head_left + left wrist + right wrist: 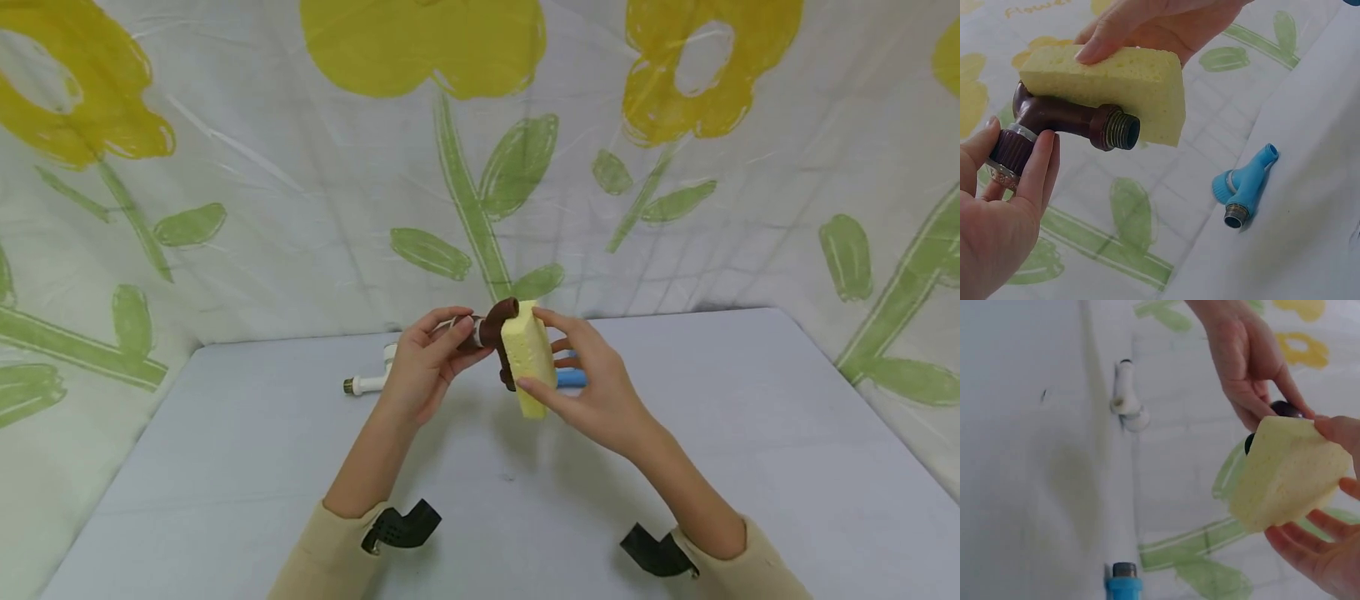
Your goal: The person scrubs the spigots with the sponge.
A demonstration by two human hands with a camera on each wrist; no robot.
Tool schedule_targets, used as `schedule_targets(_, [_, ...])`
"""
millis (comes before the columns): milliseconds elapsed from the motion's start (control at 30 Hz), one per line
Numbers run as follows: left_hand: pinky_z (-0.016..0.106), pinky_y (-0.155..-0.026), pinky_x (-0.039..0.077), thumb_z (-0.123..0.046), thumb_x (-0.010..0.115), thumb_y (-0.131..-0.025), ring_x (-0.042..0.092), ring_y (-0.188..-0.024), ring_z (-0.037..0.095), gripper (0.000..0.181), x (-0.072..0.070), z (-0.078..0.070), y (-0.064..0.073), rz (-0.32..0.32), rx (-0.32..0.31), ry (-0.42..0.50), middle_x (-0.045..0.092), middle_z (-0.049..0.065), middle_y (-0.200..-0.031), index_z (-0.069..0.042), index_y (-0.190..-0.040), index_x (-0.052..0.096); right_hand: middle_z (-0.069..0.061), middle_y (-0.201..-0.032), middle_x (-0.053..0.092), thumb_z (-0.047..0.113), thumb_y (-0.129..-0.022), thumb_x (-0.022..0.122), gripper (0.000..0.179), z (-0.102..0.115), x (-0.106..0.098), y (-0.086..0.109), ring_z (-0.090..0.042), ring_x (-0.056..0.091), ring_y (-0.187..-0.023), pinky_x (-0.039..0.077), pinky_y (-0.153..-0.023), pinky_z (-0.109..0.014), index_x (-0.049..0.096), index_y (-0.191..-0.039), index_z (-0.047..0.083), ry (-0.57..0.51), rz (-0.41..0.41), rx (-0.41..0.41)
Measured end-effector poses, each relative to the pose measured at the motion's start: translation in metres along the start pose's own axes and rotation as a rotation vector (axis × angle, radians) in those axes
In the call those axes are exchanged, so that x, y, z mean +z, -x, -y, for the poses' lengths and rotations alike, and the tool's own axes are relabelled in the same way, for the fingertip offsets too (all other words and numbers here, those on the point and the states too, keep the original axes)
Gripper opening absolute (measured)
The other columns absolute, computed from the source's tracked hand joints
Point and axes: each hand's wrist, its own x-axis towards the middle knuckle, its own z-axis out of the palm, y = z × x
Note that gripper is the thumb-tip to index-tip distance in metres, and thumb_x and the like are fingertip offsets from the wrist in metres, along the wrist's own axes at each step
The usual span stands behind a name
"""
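Above the pale table [225,467], near the centre of the head view, a left hand [423,371] pinches the ribbed collar of a brown tap [487,333] between thumb and fingers, while a right hand [596,383] grips a yellow sponge [527,350] by its edges. From my remote post, I see the sponge apparently against the tap's body, and I judge the work on this piece to be under way; how much of it has been gone over I cannot tell. A white tap [367,384] at centre left and a blue tap [572,378] at centre right lie on the table, untouched; whether either has had its turn I cannot say. In the head view, the brown tap's long axis runs near-upright, one open end curving toward the upper right, the other arm hanging down. My left wrist view shows its threaded mouth pointing right and slightly downward.
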Motion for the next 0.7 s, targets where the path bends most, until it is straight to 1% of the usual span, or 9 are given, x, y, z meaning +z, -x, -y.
schedule_targets(67, [0.034, -0.087, 0.065, 0.005, 0.051, -0.108, 0.075, -0.089, 0.015, 0.021, 0.0003, 0.0003, -0.0003, 0.0, 0.0, -0.001, 0.076, 0.003, -0.1, -0.009, -0.11, 0.066, -0.015, -0.14, 0.059, 0.006, -0.086, 0.088, 0.077, -0.0014, -0.0003, -0.0002, -0.029, 0.068, -0.107, 0.064, -0.086, -0.049, 0.05, -0.154, 0.008, 0.01, -0.007, 0.002])
schedule_targets(133, [0.035, -0.087, 0.065, 0.004, 0.051, -0.108, 0.075, -0.089, 0.015, 0.022, 0.0004, 0.0004, -0.0005, -0.008, -0.003, -0.001, 0.075, 0.002, -0.1, -0.01, -0.109, 0.067, -0.013, -0.141, 0.059, 0.007, -0.086, 0.088, 0.077, -0.0014, -0.0002, 0.0003, -0.028, 0.067, -0.107, 0.064, -0.086, -0.047, 0.05, -0.154, 0.01, -0.006, -0.001, 0.005])
schedule_targets(300, [0.034, -0.086, 0.065, 0.004, 0.051, -0.109, 0.074, -0.089, 0.014, 0.027, -0.0003, 0.0004, -0.0011, -0.032, -0.003, 0.01, 0.074, 0.002, -0.099, -0.014, -0.105, 0.07, -0.013, -0.142, 0.058, 0.007, -0.086, 0.089, 0.079, 0.0019, -0.0005, 0.0014, -0.027, 0.068, -0.107, 0.065, -0.087, -0.043, 0.049, -0.155, 0.009, -0.036, 0.03, -0.028])
schedule_targets(433, [0.034, -0.087, 0.065, 0.005, 0.049, -0.109, 0.075, -0.09, 0.014, 0.028, 0.0002, 0.0008, -0.001, -0.011, -0.002, 0.002, 0.075, 0.002, -0.1, -0.014, -0.105, 0.069, -0.014, -0.141, 0.058, 0.006, -0.085, 0.089, 0.079, 0.0016, -0.0011, 0.0007, -0.027, 0.068, -0.107, 0.065, -0.087, -0.043, 0.05, -0.154, 0.009, -0.005, 0.013, -0.028])
schedule_targets(500, [0.034, -0.086, 0.065, 0.005, 0.049, -0.109, 0.075, -0.09, 0.015, 0.027, 0.0007, 0.0012, -0.0009, -0.01, 0.001, 0.002, 0.076, 0.002, -0.1, -0.013, -0.106, 0.069, -0.013, -0.141, 0.058, 0.005, -0.086, 0.089, 0.078, 0.0008, -0.0014, 0.0007, -0.027, 0.068, -0.107, 0.065, -0.087, -0.043, 0.05, -0.154, 0.009, -0.013, 0.014, -0.02])
schedule_targets(633, [0.036, -0.087, 0.065, 0.005, 0.052, -0.108, 0.075, -0.089, 0.016, 0.024, 0.0009, 0.0012, -0.0011, -0.045, 0.02, 0.022, 0.075, 0.004, -0.1, -0.011, -0.107, 0.07, -0.012, -0.142, 0.058, 0.008, -0.087, 0.088, 0.078, 0.0007, -0.0021, 0.001, -0.025, 0.068, -0.107, 0.065, -0.087, -0.041, 0.049, -0.155, 0.011, -0.041, 0.049, -0.011])
schedule_targets(700, [0.037, -0.088, 0.064, 0.004, 0.053, -0.108, 0.075, -0.089, 0.016, 0.022, 0.0002, 0.0004, -0.0015, -0.066, 0.029, 0.033, 0.074, 0.004, -0.1, -0.01, -0.108, 0.07, -0.011, -0.144, 0.057, 0.011, -0.088, 0.088, 0.078, 0.001, -0.0034, 0.0008, -0.025, 0.068, -0.108, 0.065, -0.087, -0.041, 0.049, -0.155, 0.011, -0.03, 0.08, -0.006])
